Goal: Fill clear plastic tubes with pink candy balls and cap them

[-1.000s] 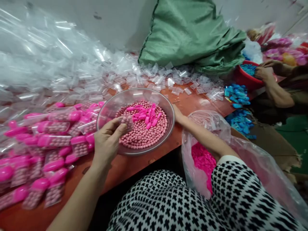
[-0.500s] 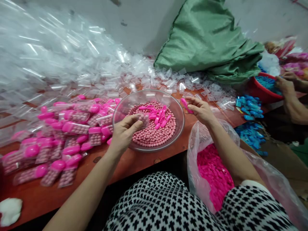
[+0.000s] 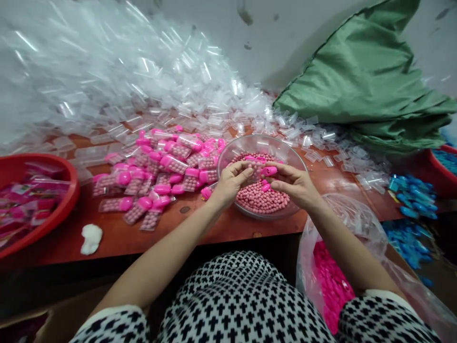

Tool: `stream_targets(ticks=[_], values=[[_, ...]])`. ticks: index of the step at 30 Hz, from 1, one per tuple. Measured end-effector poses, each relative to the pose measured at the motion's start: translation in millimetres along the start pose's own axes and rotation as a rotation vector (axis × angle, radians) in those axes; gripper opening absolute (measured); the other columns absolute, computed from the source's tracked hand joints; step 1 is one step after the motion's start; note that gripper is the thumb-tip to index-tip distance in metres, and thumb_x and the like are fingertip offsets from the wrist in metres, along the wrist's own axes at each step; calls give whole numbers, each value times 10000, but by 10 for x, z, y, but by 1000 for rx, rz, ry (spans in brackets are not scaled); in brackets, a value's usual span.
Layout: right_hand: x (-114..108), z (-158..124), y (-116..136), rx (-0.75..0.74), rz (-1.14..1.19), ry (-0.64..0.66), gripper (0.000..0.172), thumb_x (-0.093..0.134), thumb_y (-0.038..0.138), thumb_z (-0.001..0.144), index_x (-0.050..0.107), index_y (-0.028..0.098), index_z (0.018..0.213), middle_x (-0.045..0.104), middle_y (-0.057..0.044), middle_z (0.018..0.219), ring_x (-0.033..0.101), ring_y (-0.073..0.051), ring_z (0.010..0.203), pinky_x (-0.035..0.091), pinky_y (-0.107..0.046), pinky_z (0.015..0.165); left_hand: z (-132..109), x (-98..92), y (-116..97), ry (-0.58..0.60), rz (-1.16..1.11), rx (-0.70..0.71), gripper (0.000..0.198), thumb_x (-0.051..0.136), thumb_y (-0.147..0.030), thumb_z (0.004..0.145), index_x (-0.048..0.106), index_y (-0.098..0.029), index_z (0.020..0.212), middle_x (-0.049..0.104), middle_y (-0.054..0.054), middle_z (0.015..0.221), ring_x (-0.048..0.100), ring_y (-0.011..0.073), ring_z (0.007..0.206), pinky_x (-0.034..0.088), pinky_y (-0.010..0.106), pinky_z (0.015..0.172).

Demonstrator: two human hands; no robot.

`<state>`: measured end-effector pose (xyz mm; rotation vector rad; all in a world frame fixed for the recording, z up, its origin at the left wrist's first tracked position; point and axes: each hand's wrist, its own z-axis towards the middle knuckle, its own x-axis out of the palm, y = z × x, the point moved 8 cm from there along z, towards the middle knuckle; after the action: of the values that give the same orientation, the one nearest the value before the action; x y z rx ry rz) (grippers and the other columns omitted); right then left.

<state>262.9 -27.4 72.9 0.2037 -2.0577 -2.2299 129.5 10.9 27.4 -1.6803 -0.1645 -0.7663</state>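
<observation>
Over the clear bowl point(image 3: 260, 216), my left hand point(image 3: 233, 180) pinches a small clear plastic container point(image 3: 255, 170) with pink beads showing in it. Close to its right side is my right hand point(image 3: 294, 183), its fingers closed on a bright pink cap point(image 3: 269, 170). Cap and container are nearly together; whether they touch I cannot tell. Pink beads point(image 3: 262, 199) lie in the bowl, with a few loose pink caps point(image 3: 266, 186) on top, partly hidden by my hands. Left of the bowl is a heap of filled containers with pink caps point(image 3: 173, 164).
Empty clear containers point(image 3: 117, 71) pile up against the wall. A green sack point(image 3: 357, 76) leans at the back right. A plastic bag point(image 3: 305, 271) of pink caps hangs by my right arm. Blue pieces point(image 3: 414, 195) lie at right. A red basin point(image 3: 73, 190) and white lump point(image 3: 91, 239) are at left.
My view has turned left, bringing the red basin into sight. My right hand has brought the pink cap from the bowl's right rim to the container in my left hand.
</observation>
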Motion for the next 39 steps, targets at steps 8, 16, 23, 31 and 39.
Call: stream_targets(ticks=[8, 16, 23, 31, 39], values=[[-184, 86, 120, -201, -209, -221, 199, 731, 353, 770, 603, 231, 862, 709, -12, 903, 664, -159, 779, 561, -324, 736, -55, 24, -74, 33, 84, 64, 402, 826, -411, 652, 702, -162, 942, 721, 67, 1042, 675, 205, 930, 565, 374, 869], [0, 89, 226, -339, -885, -204, 189, 648, 328, 822, 642, 234, 985, 721, -72, 986, 680, -201, 827, 547, -349, 779, -43, 25, -27, 89, 26, 44, 369, 811, -389, 671, 693, -176, 949, 710, 41, 932, 678, 186, 848, 583, 373, 806], [-48, 149, -121, 70, -153, -9, 366, 752, 502, 729, 613, 193, 869, 662, 15, 694, 635, -125, 535, 540, -266, 527, -45, 44, -18, 119, 52, 24, 387, 821, -390, 660, 702, -174, 958, 714, 52, 944, 680, 200, 865, 597, 337, 744], [-269, 145, 332, -157, -376, -114, 387, 751, 435, 759, 623, 244, 1070, 682, 5, 802, 645, -135, 680, 533, -259, 604, -40, -47, -168, 56, 226, 228, 396, 767, -420, 715, 721, -173, 1021, 733, 68, 999, 679, 229, 959, 581, 350, 822], [238, 75, 674, -501, -1042, 147, 220, 551, 332, 924, 661, 227, 1083, 720, -70, 975, 668, -190, 844, 518, -317, 753, -98, 37, -221, 74, 516, 345, 304, 689, -360, 798, 747, -191, 1043, 738, 70, 1063, 676, 233, 1000, 524, 347, 919]])
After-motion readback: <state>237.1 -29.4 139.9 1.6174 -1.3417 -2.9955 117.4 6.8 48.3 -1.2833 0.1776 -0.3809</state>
